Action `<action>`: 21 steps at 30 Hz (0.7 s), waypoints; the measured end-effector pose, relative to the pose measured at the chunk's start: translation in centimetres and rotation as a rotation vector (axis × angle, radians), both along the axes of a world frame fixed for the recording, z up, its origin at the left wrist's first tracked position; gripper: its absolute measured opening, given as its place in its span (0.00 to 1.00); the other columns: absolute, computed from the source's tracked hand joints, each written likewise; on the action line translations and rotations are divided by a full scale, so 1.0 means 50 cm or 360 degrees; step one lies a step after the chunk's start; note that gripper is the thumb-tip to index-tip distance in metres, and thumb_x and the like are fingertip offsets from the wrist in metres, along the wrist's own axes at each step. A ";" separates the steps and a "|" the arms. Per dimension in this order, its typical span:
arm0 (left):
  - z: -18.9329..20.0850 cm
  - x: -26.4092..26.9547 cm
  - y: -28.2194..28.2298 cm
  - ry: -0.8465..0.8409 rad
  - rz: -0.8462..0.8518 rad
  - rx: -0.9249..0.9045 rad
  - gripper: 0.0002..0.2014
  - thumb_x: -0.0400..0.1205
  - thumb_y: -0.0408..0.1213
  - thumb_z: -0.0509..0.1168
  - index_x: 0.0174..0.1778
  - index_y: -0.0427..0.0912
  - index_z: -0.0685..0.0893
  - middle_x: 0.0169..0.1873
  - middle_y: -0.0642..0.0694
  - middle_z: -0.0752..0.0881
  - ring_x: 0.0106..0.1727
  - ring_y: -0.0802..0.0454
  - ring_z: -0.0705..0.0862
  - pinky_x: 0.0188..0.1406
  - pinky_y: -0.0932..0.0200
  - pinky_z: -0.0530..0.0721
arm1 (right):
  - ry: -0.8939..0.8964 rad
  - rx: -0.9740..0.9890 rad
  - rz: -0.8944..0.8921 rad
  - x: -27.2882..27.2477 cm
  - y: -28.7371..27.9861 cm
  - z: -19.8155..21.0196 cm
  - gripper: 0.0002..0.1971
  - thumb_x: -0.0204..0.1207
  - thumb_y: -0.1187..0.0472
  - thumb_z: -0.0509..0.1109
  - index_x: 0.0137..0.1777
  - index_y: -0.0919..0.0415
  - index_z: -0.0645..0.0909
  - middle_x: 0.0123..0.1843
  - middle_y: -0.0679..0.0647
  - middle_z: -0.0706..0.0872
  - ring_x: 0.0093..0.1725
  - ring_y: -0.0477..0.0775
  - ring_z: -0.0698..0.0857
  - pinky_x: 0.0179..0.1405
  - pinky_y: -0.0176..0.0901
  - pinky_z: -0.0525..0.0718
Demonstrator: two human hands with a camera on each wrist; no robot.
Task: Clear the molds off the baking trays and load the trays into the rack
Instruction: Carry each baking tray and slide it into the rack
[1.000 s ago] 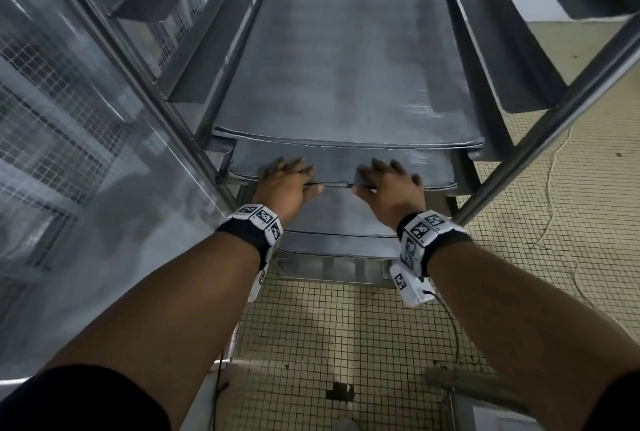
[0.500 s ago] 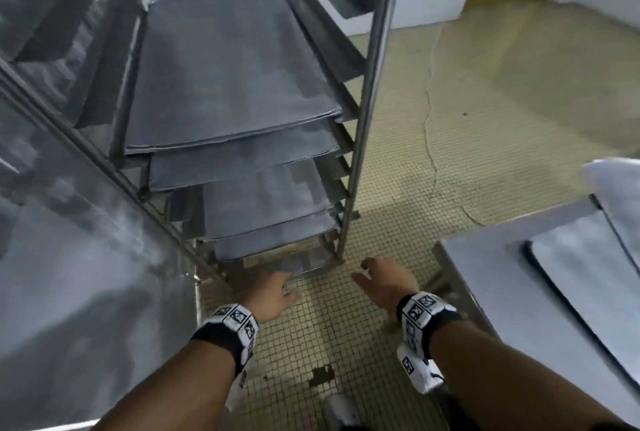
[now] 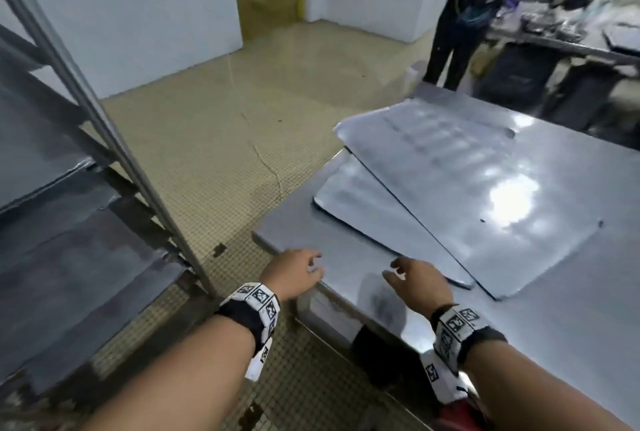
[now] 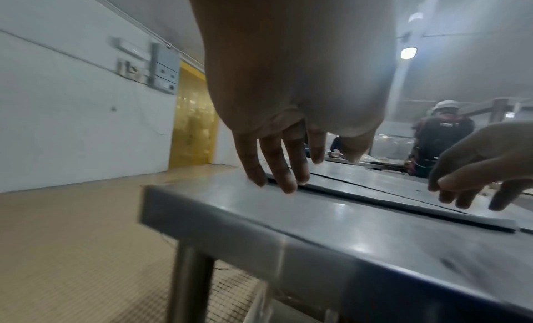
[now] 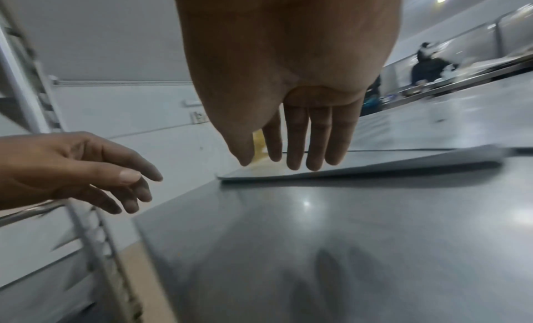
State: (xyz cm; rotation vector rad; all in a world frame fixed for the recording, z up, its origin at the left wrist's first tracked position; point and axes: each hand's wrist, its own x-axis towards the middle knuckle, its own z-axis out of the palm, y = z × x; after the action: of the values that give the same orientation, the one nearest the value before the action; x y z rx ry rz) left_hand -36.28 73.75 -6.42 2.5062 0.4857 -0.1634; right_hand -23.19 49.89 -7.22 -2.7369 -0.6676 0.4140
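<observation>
Two flat grey baking trays lie on the steel table: a lower tray near the table's left edge and an upper tray overlapping it on the right. My left hand hovers over the table's near left corner, fingers relaxed and empty. My right hand hangs above the table just short of the lower tray's near edge, fingers straight and empty. The rack with several trays stands at the left. No molds show on the trays.
Tiled floor lies between rack and table. Two people in dark clothes stand at a far work counter behind the table. A yellow strip curtain hangs in the doorway at the back.
A second ago both hands were at the edge of a tray in the rack. They let go and swung right with my view, and now hover over the table.
</observation>
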 end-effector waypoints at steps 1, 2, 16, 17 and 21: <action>-0.003 0.038 -0.024 0.0016 -0.0050 0.0021 0.23 0.83 0.53 0.65 0.73 0.51 0.82 0.61 0.49 0.88 0.61 0.48 0.86 0.62 0.54 0.83 | 0.0005 -0.0017 -0.0068 0.019 -0.045 -0.005 0.19 0.79 0.40 0.68 0.64 0.49 0.85 0.60 0.46 0.90 0.61 0.54 0.86 0.55 0.45 0.82; -0.008 0.078 -0.046 0.0034 -0.0091 0.0038 0.23 0.83 0.54 0.64 0.73 0.51 0.81 0.63 0.49 0.88 0.62 0.47 0.85 0.63 0.54 0.82 | 0.0009 -0.0029 -0.0123 0.039 -0.087 -0.011 0.19 0.79 0.40 0.68 0.64 0.49 0.85 0.60 0.47 0.90 0.62 0.54 0.86 0.57 0.45 0.82; -0.125 0.316 -0.206 -0.0094 -0.0325 0.0501 0.18 0.82 0.53 0.63 0.63 0.50 0.86 0.61 0.50 0.83 0.67 0.46 0.78 0.70 0.49 0.68 | 0.0049 0.0009 -0.0222 0.190 -0.271 -0.100 0.11 0.76 0.45 0.65 0.43 0.50 0.83 0.43 0.46 0.81 0.47 0.53 0.81 0.46 0.46 0.79; -0.128 0.314 -0.208 -0.0112 -0.0306 0.0528 0.18 0.81 0.53 0.63 0.61 0.50 0.87 0.58 0.49 0.84 0.64 0.45 0.80 0.68 0.48 0.70 | 0.0025 0.0019 -0.0227 0.187 -0.273 -0.103 0.12 0.76 0.44 0.64 0.41 0.51 0.82 0.41 0.46 0.82 0.45 0.53 0.81 0.47 0.47 0.79; -0.123 0.305 -0.227 -0.0144 -0.0304 0.0553 0.18 0.81 0.53 0.62 0.61 0.50 0.87 0.56 0.49 0.84 0.62 0.45 0.80 0.67 0.47 0.71 | -0.0097 0.0106 -0.0322 0.167 -0.281 -0.107 0.15 0.73 0.41 0.63 0.34 0.51 0.78 0.36 0.45 0.80 0.42 0.50 0.78 0.44 0.48 0.79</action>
State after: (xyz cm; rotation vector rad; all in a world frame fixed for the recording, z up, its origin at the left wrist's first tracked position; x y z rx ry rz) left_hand -21.04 62.40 -12.60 2.8852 0.2530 -0.0397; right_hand -14.86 35.84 -12.55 -2.7279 -0.4055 0.2578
